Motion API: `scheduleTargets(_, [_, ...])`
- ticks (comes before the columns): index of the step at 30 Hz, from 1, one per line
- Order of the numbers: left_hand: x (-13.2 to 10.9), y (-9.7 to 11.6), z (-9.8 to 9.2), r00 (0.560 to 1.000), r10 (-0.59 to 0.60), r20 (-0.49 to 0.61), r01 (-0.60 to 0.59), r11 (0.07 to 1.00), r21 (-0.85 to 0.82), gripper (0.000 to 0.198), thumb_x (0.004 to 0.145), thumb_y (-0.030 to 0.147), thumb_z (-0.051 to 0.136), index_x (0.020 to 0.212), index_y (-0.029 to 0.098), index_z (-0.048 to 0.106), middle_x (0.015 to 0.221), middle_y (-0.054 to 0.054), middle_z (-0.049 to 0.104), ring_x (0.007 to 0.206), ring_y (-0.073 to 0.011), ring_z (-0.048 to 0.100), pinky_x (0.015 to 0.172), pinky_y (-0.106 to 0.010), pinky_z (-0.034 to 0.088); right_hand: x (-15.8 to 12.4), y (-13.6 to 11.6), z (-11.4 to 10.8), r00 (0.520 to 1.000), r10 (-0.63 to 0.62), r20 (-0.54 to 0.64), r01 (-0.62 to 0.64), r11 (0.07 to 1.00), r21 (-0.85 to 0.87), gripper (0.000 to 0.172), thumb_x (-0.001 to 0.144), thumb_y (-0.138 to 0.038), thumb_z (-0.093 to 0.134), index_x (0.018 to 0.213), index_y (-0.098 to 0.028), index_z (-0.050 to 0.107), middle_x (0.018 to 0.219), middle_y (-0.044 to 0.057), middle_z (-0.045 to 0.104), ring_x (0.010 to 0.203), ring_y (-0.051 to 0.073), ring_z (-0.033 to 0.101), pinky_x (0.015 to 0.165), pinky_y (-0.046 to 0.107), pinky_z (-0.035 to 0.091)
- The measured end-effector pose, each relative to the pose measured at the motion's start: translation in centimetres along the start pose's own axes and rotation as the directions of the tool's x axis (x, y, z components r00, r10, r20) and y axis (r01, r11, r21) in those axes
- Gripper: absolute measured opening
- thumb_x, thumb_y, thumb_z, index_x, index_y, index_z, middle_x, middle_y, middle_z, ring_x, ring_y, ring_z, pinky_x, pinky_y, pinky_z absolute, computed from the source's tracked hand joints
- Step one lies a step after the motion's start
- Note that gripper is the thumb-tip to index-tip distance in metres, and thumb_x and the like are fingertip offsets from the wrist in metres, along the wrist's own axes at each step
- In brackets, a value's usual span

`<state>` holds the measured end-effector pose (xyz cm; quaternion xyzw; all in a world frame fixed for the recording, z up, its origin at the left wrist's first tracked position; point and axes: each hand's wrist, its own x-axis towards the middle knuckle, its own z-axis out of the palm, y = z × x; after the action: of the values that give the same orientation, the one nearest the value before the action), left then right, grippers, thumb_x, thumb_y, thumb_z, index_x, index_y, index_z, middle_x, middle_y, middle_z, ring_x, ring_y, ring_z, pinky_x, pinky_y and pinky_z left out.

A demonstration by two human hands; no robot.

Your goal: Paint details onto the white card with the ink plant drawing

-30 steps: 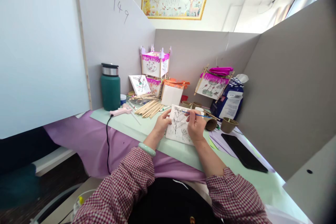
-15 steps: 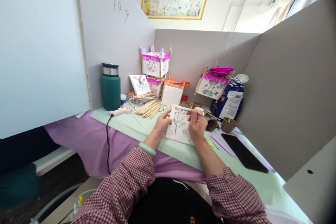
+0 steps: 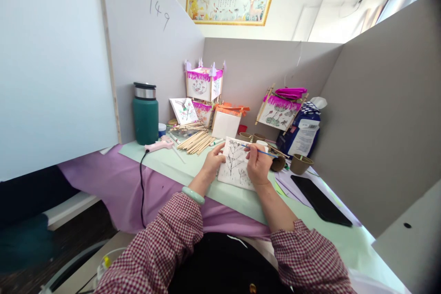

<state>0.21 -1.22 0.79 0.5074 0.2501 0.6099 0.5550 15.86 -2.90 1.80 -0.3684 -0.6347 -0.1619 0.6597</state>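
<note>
A white square panel (image 3: 234, 165) with black line drawings of plants lies on the pale green mat in front of me. My left hand (image 3: 212, 161) rests on its left edge, fingers curled over the rim and holding it down. My right hand (image 3: 257, 165) pinches a thin blue paintbrush (image 3: 261, 150), whose tip touches the panel's upper part. A jade bangle (image 3: 192, 195) sits on my left wrist.
Brown paper cups (image 3: 300, 163) stand right of the panel, a black phone (image 3: 320, 200) nearer me. A pink glue gun (image 3: 159, 145), wooden sticks (image 3: 197, 140) and a teal flask (image 3: 145, 114) lie left. Paper lanterns (image 3: 204, 83) stand at the back. Grey partitions enclose the desk.
The brush tip has shifted slightly to the right along the panel's upper part. My left hand has stayed in place.
</note>
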Motion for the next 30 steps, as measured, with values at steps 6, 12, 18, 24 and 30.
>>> scheduleTargets(6, [0.05, -0.08, 0.00, 1.000, 0.001, -0.003, -0.001, 1.000, 0.001, 0.077, 0.048, 0.008, 0.051, 0.124, 0.015, 0.068, 0.082, -0.001, 0.066, 0.075, -0.0167, 0.056, 0.064, -0.023, 0.044, -0.02, -0.18, -0.05, 1.000, -0.014, 0.023, 0.014, 1.000, -0.001, 0.034, 0.102, -0.040, 0.040, 0.085, -0.021, 0.063, 0.073, 0.001, 0.069, 0.055, 0.013, 0.058, 0.063, 0.029, 0.046])
scheduleTargets(12, [0.06, -0.03, 0.01, 1.000, 0.000, -0.002, 0.000, 1.000, 0.003, 0.077, 0.048, 0.008, 0.051, 0.123, 0.015, 0.067, 0.082, -0.001, 0.066, 0.074, -0.0165, 0.056, 0.063, -0.023, 0.044, -0.02, -0.42, -0.14, 0.998, -0.027, 0.050, 0.026, 1.000, 0.009, 0.033, 0.101, -0.040, 0.043, 0.082, -0.022, 0.063, 0.071, 0.001, 0.069, 0.060, 0.015, 0.062, 0.066, 0.030, 0.048])
scheduleTargets(18, [0.09, -0.09, -0.01, 1.000, 0.002, -0.001, -0.002, 1.000, 0.011, 0.076, 0.049, 0.009, 0.051, 0.122, 0.016, 0.068, 0.081, -0.001, 0.066, 0.072, -0.0162, 0.056, 0.062, -0.023, 0.043, -0.08, -0.55, -0.02, 0.996, -0.016, 0.089, 0.012, 0.999, 0.041, 0.032, 0.101, -0.041, 0.043, 0.087, -0.022, 0.064, 0.074, 0.001, 0.071, 0.054, 0.013, 0.060, 0.061, 0.028, 0.049])
scheduleTargets(24, [0.14, -0.12, -0.02, 1.000, 0.008, 0.003, -0.008, 1.000, 0.014, 0.077, 0.048, 0.009, 0.051, 0.123, 0.015, 0.067, 0.080, -0.001, 0.066, 0.072, -0.0160, 0.055, 0.062, -0.023, 0.043, -0.06, -0.82, 0.08, 0.995, -0.018, 0.098, 0.011, 0.997, 0.073, 0.029, 0.101, -0.039, 0.045, 0.088, -0.022, 0.065, 0.075, 0.001, 0.073, 0.054, 0.013, 0.062, 0.062, 0.028, 0.050])
scheduleTargets(30, [0.07, -0.03, -0.01, 1.000, 0.005, 0.003, -0.005, 1.000, 0.017, 0.078, 0.047, 0.010, 0.051, 0.124, 0.014, 0.067, 0.082, -0.002, 0.066, 0.074, -0.0168, 0.056, 0.064, -0.023, 0.043, 0.06, -1.00, -0.10, 0.998, -0.003, 0.060, -0.002, 0.997, 0.083, 0.031, 0.101, -0.040, 0.042, 0.090, -0.021, 0.064, 0.076, 0.002, 0.073, 0.053, 0.012, 0.061, 0.062, 0.028, 0.050])
